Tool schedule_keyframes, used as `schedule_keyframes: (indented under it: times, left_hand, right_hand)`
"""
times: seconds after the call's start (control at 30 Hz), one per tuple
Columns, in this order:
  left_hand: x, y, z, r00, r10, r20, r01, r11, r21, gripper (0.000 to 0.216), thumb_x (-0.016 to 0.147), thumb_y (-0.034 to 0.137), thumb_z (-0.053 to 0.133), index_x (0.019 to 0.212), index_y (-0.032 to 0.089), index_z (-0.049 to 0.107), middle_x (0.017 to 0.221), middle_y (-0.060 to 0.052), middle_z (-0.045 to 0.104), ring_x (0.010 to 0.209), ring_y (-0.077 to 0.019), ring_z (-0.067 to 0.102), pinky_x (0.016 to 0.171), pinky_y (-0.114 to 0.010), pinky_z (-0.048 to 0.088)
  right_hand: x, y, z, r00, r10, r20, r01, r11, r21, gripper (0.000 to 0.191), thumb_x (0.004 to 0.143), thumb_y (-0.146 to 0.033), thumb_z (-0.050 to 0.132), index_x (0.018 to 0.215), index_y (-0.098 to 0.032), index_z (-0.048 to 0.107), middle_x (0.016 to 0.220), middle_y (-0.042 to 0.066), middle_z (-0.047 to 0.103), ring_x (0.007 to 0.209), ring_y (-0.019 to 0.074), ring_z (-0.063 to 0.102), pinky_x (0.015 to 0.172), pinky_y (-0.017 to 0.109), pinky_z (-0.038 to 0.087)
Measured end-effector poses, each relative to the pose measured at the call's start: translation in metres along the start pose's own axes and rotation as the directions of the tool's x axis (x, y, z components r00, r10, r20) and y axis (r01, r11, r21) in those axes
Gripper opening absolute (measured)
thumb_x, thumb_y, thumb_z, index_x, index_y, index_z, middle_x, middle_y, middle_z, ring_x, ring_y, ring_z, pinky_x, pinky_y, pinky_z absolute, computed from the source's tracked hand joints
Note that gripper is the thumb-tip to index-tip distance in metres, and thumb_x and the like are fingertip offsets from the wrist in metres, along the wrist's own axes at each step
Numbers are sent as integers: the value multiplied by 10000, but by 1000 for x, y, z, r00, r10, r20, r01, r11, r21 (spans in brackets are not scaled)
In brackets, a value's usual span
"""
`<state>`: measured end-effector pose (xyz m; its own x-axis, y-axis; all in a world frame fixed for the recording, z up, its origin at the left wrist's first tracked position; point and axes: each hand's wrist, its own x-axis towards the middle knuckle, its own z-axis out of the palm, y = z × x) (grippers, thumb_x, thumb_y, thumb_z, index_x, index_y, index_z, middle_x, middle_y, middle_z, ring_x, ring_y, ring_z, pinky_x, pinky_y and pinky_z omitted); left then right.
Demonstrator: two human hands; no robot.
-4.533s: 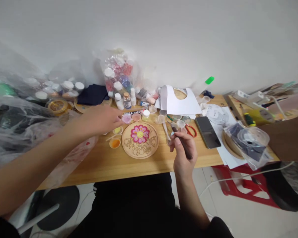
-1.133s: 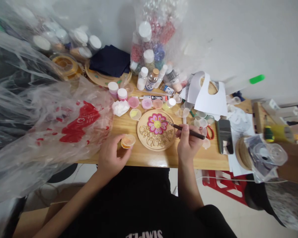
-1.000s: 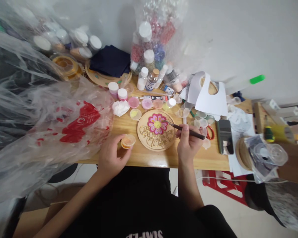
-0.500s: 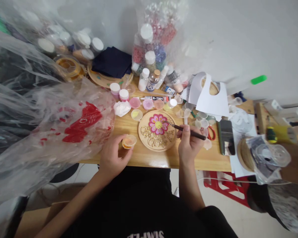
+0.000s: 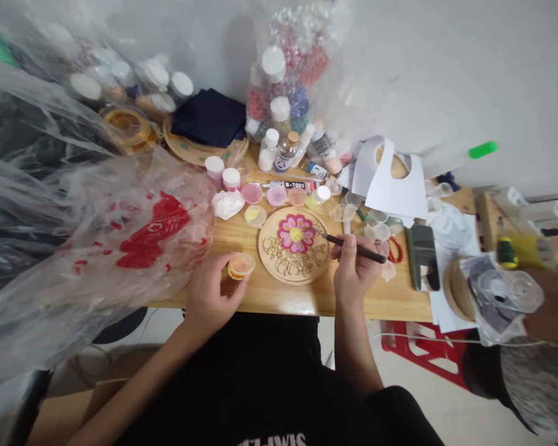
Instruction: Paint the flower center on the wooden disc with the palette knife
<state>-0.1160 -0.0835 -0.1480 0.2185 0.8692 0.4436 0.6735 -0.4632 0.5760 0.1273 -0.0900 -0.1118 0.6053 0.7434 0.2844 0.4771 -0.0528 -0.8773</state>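
My left hand (image 5: pixel 212 288) is closed around a small clear cup of orange material (image 5: pixel 240 266), thumb and fingers on its sides, at the table's front edge. A dark-handled fine-tipped tool (image 5: pixel 358 248) is pinched in my right hand (image 5: pixel 356 272), pointing left. Its thin metal tip meets or hovers over the right petals of a pink flower (image 5: pixel 296 234); contact is too small to tell. That flower, with a yellow centre, is on a round wooden disc (image 5: pixel 270 272), whose lower half carries gold wire outlines without colour. A cup with yellow material (image 5: pixel 255 215) stands at the disc's upper left.
Behind the disc are cups of pink (image 5: pixel 252 194) and purple (image 5: pixel 276 196), a B-7000 glue tube (image 5: pixel 292 185) and small bottles (image 5: pixel 285 152). Red-handled scissors (image 5: pixel 395 250) and a phone (image 5: pixel 423 257) lie right. A plastic bag (image 5: pixel 121 210) covers the left side.
The view has shifted very slightly. Both hands, the cup, the tool and the disc keep practically the same positions.
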Motion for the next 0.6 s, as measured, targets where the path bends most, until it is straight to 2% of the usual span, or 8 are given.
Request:
schedule_keyframes:
  times: [0.6]
  left_hand:
    - [-1,0,0,1000,6,7,-6,1000,19,305,885,249,653,1163,148,577,1005,-120,746,893,-263,742,797,-383,606]
  right_hand:
    - [3,2,1,999,-48,-7,48,999,-5,322,951,-467,574,819,-187,661,617,-28,626,572,116,587,619,284,469]
